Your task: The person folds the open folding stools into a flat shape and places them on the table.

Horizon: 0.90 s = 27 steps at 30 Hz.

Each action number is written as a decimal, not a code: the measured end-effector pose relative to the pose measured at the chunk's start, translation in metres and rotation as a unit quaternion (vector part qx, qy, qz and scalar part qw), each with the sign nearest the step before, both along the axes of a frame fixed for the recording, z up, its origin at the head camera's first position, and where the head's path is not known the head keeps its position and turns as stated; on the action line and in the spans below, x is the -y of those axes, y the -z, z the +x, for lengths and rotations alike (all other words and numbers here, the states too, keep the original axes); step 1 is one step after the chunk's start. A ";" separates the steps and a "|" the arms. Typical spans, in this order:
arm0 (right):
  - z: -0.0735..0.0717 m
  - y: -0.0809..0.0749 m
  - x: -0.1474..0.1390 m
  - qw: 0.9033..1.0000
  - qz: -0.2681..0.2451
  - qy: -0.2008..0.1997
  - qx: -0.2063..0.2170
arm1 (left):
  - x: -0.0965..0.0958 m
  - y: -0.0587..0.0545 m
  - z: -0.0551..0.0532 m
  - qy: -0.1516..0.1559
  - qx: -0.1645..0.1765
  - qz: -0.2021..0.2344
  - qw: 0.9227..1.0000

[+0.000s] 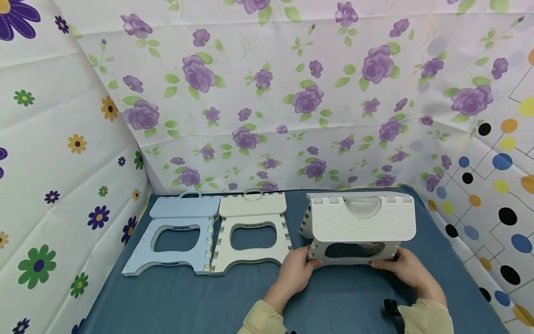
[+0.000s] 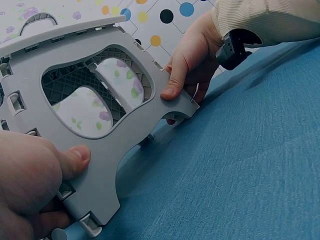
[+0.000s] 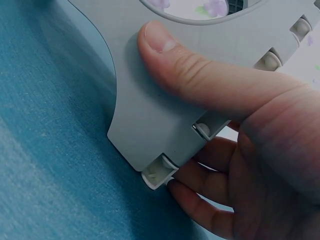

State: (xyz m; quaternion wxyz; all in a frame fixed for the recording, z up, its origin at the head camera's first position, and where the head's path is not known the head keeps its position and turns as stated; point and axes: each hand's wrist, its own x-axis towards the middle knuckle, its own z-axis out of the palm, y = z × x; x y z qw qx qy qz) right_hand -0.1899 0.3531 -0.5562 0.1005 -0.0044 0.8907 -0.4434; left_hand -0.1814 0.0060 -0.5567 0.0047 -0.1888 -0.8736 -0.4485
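Note:
A light grey folding step stool (image 1: 363, 218) stands partly unfolded at the right of the table, its ribbed top with a handle slot tilted toward me. My left hand (image 1: 295, 273) grips the left side of its near leg panel, thumb on the front face and fingers around the edge. On the other side of the same panel, my right hand (image 1: 410, 271) holds the lower corner, thumb (image 3: 200, 75) pressed on the front and fingers curled behind. Through the oval opening in the left wrist view, the latticed inner side of the stool shows.
Two folded step stools lie flat side by side at the left, a light blue one (image 1: 179, 236) and a cream one (image 1: 252, 234). A blue cloth (image 1: 200, 306) covers the table. Flowered curtains (image 1: 267, 102) rise behind, and a dotted one (image 1: 500, 195) hangs at the right.

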 end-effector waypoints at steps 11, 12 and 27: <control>0.001 -0.003 0.003 1.000 -0.003 -0.005 -0.005 | 0.000 0.000 0.001 0.001 0.003 -0.006 1.000; 0.001 -0.003 0.003 1.000 -0.002 -0.006 -0.006 | 0.000 0.001 0.000 0.001 0.005 -0.005 1.000; 0.001 -0.002 0.003 1.000 0.003 -0.003 -0.004 | 0.000 0.000 0.000 0.010 0.013 0.001 1.000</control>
